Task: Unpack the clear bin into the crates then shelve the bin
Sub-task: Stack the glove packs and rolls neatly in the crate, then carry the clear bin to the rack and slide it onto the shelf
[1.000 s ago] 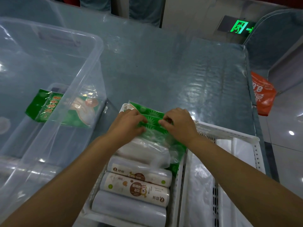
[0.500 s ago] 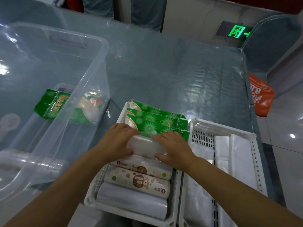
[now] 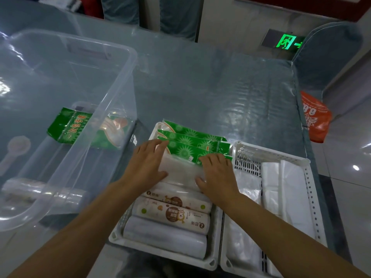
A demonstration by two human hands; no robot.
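A: Clear plastic, that big bin (image 3: 112,109) off beyond your left hand (image 3: 147,167). What is in it?

B: A green printed packet (image 3: 70,125) on its floor, a clear film roll (image 3: 40,190) at the near wall, and a pale spoon-like shape I can't make out.

A: And under your fingers?

B: The white perforated plastic crate (image 3: 164,251). Three green sunburst-print packets (image 3: 192,145) stand at its far end, just past your fingertips. Nearer your wrists lie two white rolls with brown labels (image 3: 174,211) and a plain translucent roll (image 3: 164,237). Between the packets and the rolls sits a translucent white wrapped pack (image 3: 180,173).

A: How are your hands set?

B: Both lie flat, fingers spread, one on each end of that pack, pressing on it rather than gripping. Your right hand (image 3: 217,175) touches the crate's right wall.

A: Beyond the right hand?

B: A second white perforated crate (image 3: 307,189) touches the first, holding folded white plastic bags (image 3: 285,189).

A: The surface?

B: A grey table under wrinkled clear sheeting (image 3: 220,93). An orange bag (image 3: 315,119) hangs at its far right edge, over glossy floor tiles (image 3: 353,177), and a green exit sign (image 3: 286,42) glows on the wall.
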